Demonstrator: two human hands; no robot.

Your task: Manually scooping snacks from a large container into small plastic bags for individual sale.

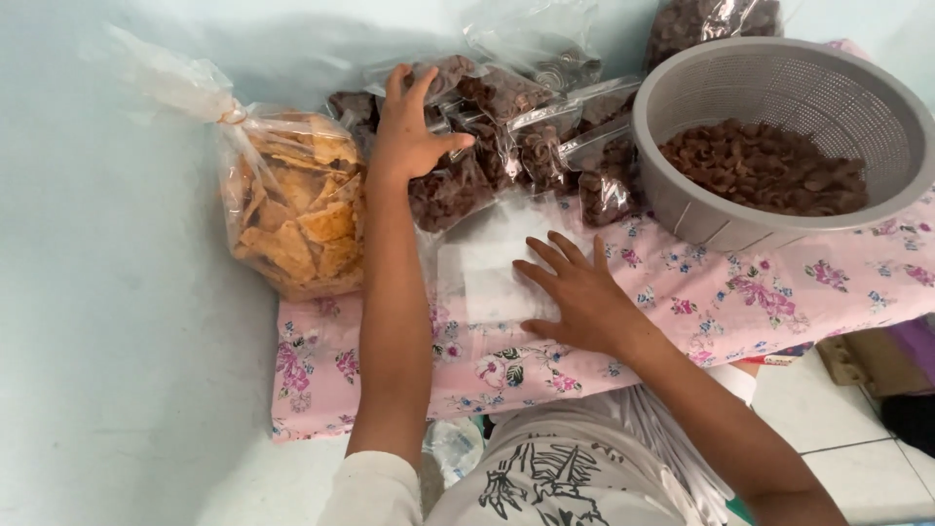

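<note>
Right hand (pixel 584 297) flat on empty bags (pixel 487 273); left fingers (pixel 414 93) (spread) atop snack packets (pixel 506 136).

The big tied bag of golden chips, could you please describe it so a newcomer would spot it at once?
Start at the grey colander on the pink floral cloth, then look far left. Beside the left hand stands the tied bag; its chips are pale golden, while neighbouring packets hold dark brown pieces.
</note>
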